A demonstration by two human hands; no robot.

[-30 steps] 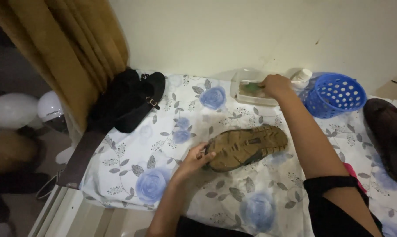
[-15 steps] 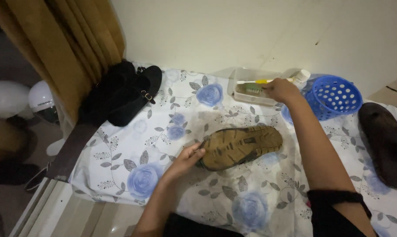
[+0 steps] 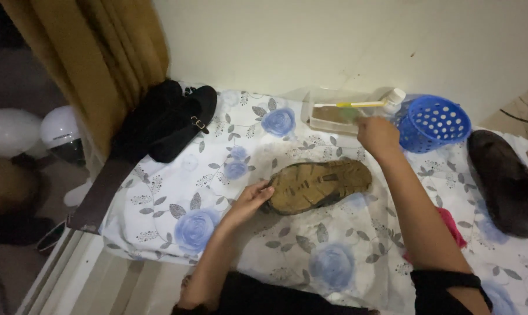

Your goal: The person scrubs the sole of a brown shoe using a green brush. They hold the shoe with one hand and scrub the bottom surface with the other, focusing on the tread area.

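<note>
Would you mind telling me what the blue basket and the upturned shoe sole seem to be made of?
The blue basket looks like moulded plastic: glossy, uniform colour, rows of round holes. The shoe sole, steadied by the left hand, looks like matte rubber with a moulded tread, tan and apparently dirty; the exact material is uncertain.

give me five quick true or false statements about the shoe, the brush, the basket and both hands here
1. The left hand touches the end of the brown shoe. True.
2. The brown shoe lies sole up on the flowered cloth. True.
3. The right hand rests inside the blue basket. False: it is beside the basket, holding a yellow-handled brush over a clear tray.
4. The blue basket is tipped on its side. True.
5. The black shoes sit right of the basket. False: they lie far left, by the curtain.
</note>
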